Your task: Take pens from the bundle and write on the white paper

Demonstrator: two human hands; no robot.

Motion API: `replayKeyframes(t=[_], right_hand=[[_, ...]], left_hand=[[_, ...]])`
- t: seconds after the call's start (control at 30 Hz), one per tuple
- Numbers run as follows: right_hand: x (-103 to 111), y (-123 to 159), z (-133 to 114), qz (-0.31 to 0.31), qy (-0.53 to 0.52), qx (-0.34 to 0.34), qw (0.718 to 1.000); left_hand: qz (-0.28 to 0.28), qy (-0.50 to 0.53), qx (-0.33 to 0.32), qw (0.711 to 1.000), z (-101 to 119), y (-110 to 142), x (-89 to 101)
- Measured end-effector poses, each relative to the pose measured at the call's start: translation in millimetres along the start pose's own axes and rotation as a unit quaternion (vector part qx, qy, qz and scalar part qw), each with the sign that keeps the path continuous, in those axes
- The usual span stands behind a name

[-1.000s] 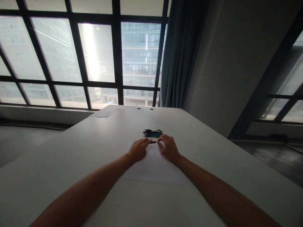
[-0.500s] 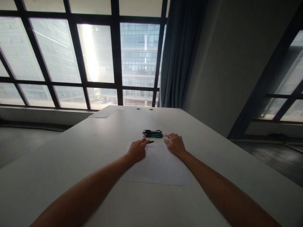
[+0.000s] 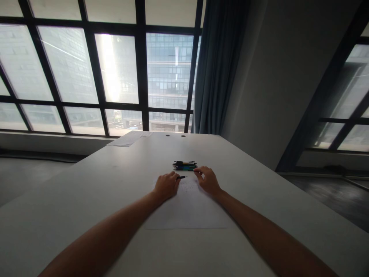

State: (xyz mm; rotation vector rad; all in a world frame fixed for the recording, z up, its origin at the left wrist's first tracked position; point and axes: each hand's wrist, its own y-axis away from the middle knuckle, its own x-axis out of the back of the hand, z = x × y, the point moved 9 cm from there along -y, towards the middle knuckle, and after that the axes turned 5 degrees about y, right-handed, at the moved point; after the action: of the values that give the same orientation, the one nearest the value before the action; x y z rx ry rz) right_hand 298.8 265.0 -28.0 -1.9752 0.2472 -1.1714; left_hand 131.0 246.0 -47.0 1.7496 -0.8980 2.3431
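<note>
My left hand (image 3: 166, 184) is closed on a black pen (image 3: 181, 177), whose tip points right above the paper's far part. Beyond it lies a row of several pens (image 3: 184, 163), side by side and crosswise on the table, mostly dark with some blue and green. My right hand (image 3: 208, 180) has its thumb and forefinger pinched at the right end of the nearest pen (image 3: 184, 169) in that row. Between my forearms is a white sheet of paper (image 3: 187, 213) with small dark marks near its far edge, partly covered by both hands.
The white table (image 3: 138, 254) stretches away to the window (image 3: 170, 73). More paper sheets (image 3: 127, 138) lie at its far left corner. Two small dark round spots sit at the far edge. A blue curtain (image 3: 213, 73) hangs behind, beside a grey wall.
My right hand has moved slightly left, and its fingers have closed at the end of the nearest pen. My left hand still holds the black pen, now tilted a little differently.
</note>
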Motion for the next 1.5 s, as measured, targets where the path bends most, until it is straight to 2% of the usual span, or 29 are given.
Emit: replayKeyframes(t=[0.17,0.37,0.9,1.07,1.2,1.3,1.5], right_hand=[[-1,6,-17,0.012,-0.069,-0.006,0.998],[1,8,-25,0.000,-0.087,0.021,0.996],[-2,10,-39,-0.020,-0.081,0.065,0.994],[-1,11,-42,-0.019,-0.054,0.080,0.995],[-6,12,-49,-0.050,-0.008,0.115,0.992],[-9,12,-47,-0.071,0.008,0.104,0.992],[-5,14,-47,-0.072,-0.040,0.076,0.994]], left_hand=[[0.017,0.015,-0.013,1.000,1,0,4.1],[0.025,0.035,-0.036,0.998,6,0,6.4],[0.036,0.049,-0.077,0.995,10,1,7.3],[0.030,0.057,-0.087,0.994,10,1,4.2],[0.029,0.058,-0.098,0.993,11,1,4.9],[0.029,0.057,-0.101,0.993,12,1,5.0],[0.028,0.055,-0.106,0.992,13,1,4.8]])
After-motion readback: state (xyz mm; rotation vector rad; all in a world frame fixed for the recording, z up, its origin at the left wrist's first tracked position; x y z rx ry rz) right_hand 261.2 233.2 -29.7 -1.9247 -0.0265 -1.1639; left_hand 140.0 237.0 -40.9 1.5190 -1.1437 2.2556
